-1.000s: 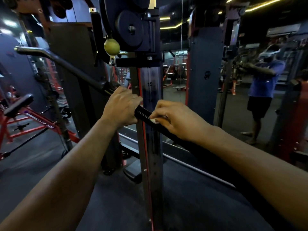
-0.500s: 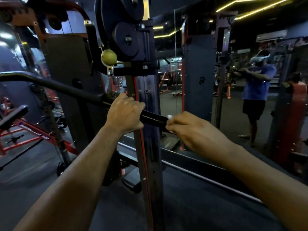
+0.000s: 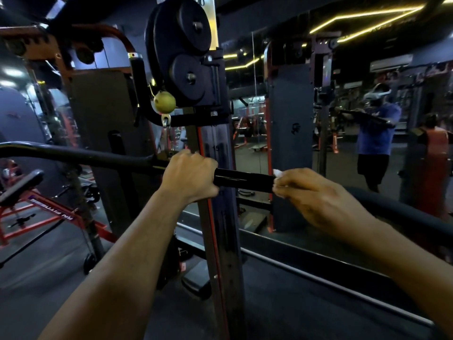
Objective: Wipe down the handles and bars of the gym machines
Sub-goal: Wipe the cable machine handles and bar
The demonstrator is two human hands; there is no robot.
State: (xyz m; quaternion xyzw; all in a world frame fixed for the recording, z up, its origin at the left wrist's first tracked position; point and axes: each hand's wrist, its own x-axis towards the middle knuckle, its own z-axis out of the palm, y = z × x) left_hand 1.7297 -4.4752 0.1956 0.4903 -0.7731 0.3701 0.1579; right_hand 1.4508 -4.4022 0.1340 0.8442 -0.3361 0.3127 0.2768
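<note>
Glossy black bar (image 3: 242, 179), matt black weight plates (image 3: 182, 33), white cloth (image 3: 278, 173)

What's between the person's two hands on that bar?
In the head view, only a bare stretch of glossy black bar lies between the left hand and the right hand, which holds a white wipe.

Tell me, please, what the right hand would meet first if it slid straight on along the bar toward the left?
Probably the left hand, which grips the bar beyond the bare black sleeve; the right hand holds a white wipe.

Both forearms and hands (image 3: 191, 173) are bare, apparently without rings, watch or sleeves.
</note>
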